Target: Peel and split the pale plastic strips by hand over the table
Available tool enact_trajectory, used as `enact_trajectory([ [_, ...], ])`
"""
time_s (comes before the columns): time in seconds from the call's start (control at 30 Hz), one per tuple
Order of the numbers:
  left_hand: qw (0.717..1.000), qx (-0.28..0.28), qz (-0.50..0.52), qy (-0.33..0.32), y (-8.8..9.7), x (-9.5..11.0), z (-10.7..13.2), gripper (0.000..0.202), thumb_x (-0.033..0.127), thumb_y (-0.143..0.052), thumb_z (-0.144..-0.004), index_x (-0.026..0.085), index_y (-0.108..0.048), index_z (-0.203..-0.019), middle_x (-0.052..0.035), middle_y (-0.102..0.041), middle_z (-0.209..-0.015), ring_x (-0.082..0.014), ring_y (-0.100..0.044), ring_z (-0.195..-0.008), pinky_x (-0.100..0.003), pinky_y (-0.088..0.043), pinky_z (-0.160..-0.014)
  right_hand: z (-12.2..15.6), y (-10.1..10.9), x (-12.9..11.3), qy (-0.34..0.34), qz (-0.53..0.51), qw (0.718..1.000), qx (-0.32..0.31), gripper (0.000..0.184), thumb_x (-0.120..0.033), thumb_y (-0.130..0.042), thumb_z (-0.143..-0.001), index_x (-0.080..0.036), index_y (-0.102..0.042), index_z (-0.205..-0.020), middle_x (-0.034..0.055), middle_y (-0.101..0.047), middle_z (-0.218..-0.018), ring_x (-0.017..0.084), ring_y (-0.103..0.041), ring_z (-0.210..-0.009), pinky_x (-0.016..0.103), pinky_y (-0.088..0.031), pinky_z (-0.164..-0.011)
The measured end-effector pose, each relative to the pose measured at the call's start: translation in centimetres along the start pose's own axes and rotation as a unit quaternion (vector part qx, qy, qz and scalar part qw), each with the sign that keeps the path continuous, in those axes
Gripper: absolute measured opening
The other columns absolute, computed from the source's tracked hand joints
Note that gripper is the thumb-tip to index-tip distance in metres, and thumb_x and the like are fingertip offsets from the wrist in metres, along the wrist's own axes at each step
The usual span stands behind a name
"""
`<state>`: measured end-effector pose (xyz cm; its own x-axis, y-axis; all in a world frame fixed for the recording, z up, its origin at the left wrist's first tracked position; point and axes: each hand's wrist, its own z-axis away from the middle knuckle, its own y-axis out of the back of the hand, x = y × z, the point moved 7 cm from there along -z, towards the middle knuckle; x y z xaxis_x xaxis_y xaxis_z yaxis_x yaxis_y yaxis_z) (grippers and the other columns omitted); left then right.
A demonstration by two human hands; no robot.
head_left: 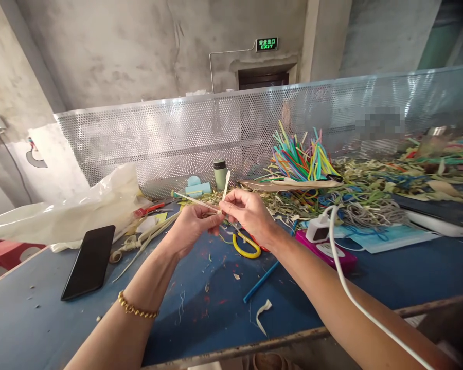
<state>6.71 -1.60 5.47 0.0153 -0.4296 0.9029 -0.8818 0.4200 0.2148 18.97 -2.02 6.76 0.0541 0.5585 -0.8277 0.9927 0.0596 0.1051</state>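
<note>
My left hand (195, 224) and my right hand (250, 211) meet above the middle of the blue table, fingertips close together. Both pinch a thin pale strip (227, 186), which looks like dried plant fibre. One end sticks up above my right fingers, and another pale length slants to the left over my left hand; whether it is one strip or two, I cannot tell. The pinched part is mostly hidden by the fingers. Just below my right hand lies a pair of scissors (247, 254) with yellow and red handles. A blue stick (260, 281) rests nearer the table's front edge.
A black phone (88, 263) lies left, beside a plastic bag (73, 210). Behind are a green bottle (220, 177) and colourful pipe cleaners (301, 159). A magenta power strip (339, 261) has a white cable (343, 280) crossing my right forearm. Leaf scraps cover the back right.
</note>
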Motion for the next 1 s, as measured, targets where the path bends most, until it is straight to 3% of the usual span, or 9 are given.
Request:
enact_trajectory([
  [0.27, 0.998, 0.010, -0.063, -0.023, 0.18, 0.31, -0.05, 0.030, 0.032, -0.069, -0.079, 0.014, -0.063, -0.056, 0.0010, -0.052, -0.052, -0.0089, -0.043, -0.053, -0.024, -0.034, -0.054, 0.03, -0.01, -0.33, 0.021, 0.012, 1.000, 0.011, 0.018, -0.031, -0.067, -0.076, -0.016, -0.058, -0.072, -0.0004, -0.059, -0.064, 0.009, -0.049, -0.053, 0.024, -0.039, -0.051],
  [0.77, 1.000, -0.005, 0.022, -0.007, 0.08, 0.16, 0.13, 0.021, 0.033, -0.075, -0.075, 0.012, -0.073, -0.077, -0.0020, -0.064, -0.069, -0.0074, -0.048, -0.051, -0.024, -0.039, -0.051, 0.10, 0.54, -0.33, 0.041, 0.021, 0.996, 0.076, 0.018, -0.032, -0.064, -0.075, -0.018, -0.053, -0.070, -0.0025, -0.053, -0.061, 0.010, -0.047, -0.055, 0.026, -0.039, -0.054],
  [1.0, 1.000, -0.019, 0.002, -0.014, 0.31, -0.09, 0.08, 0.023, 0.034, -0.073, -0.078, 0.012, -0.072, -0.073, -0.0028, -0.063, -0.063, -0.0088, -0.050, -0.051, -0.025, -0.039, -0.053, -0.05, 0.77, 0.27, 0.033, 0.050, 0.995, 0.085, 0.017, -0.032, -0.062, -0.078, -0.019, -0.054, -0.072, -0.0029, -0.052, -0.058, 0.011, -0.046, -0.053, 0.026, -0.037, -0.052],
])
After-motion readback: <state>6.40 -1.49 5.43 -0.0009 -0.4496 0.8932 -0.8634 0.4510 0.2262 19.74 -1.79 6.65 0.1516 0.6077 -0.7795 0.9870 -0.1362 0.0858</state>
